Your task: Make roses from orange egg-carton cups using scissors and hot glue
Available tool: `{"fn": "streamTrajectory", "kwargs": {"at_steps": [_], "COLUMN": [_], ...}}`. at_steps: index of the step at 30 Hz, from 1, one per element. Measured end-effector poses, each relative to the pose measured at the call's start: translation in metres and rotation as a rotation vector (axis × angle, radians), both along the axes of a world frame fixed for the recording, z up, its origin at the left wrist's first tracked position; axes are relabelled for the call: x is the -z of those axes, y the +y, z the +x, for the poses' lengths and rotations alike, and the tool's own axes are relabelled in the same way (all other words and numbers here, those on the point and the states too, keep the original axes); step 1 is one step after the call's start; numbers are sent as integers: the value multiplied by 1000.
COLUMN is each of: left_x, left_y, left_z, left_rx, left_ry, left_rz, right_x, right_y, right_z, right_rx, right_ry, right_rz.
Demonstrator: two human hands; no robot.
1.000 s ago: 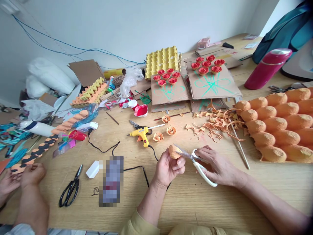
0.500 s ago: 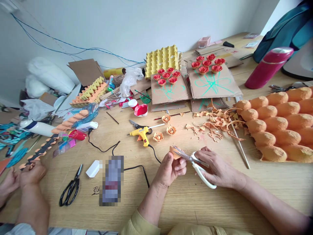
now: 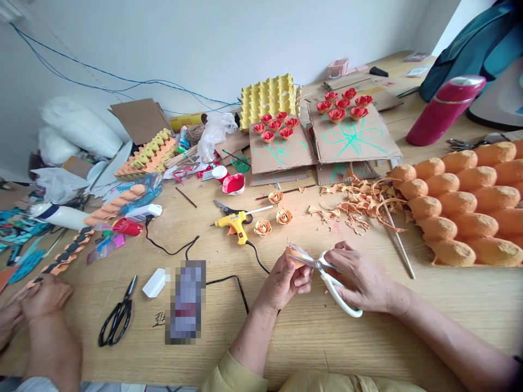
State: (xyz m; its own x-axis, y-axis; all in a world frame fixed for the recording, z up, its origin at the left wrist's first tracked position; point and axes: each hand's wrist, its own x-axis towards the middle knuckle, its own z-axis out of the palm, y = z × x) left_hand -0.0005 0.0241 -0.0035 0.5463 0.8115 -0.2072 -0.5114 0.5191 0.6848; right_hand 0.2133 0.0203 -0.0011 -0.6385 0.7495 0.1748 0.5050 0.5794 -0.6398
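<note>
My left hand (image 3: 284, 282) pinches a small orange egg-carton cup (image 3: 295, 258), its underside hidden by my fingers. White-handled scissors (image 3: 333, 283) are in my right hand (image 3: 362, 275), thumb and fingers through the loops. Their blades are parted and lie at the cup's edge. Beyond my left hand, three orange carton roses (image 3: 262, 227) sit on the table, beside a yellow glue gun (image 3: 235, 223) with a white glue stick in its back. Orange carton scraps (image 3: 359, 204) are heaped past my right hand.
A large orange egg tray (image 3: 461, 201) fills the right side, with a pink flask (image 3: 447, 111) behind it. Red roses stand on cardboard sheets (image 3: 355, 139) at the back. Black scissors (image 3: 118, 316) lie left, near a co-worker's hands (image 3: 44, 299) holding a carton strip.
The scissor blades have opened wider at the cup, and the cup has turned slightly in my left hand. The co-worker's hands have shifted a little lower and left.
</note>
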Motion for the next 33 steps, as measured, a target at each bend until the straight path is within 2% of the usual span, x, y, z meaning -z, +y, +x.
{"fn": "streamTrajectory", "kwargs": {"at_steps": [8, 17, 27, 33], "left_x": [-2, 7, 3, 6], "left_y": [-1, 1, 5, 5], "left_z": [-1, -3, -5, -4], "left_rx": [11, -39, -156, -148], "left_ry": [-16, -6, 137, 165], "left_rz": [45, 137, 225, 235], "right_x": [4, 5, 5, 1], "right_y": [-2, -2, 1, 2], "right_z": [-1, -1, 0, -3], "right_rx": [-17, -24, 44, 30], "right_ry": [76, 101, 75, 37], "right_rz": [-16, 23, -34, -45]}}
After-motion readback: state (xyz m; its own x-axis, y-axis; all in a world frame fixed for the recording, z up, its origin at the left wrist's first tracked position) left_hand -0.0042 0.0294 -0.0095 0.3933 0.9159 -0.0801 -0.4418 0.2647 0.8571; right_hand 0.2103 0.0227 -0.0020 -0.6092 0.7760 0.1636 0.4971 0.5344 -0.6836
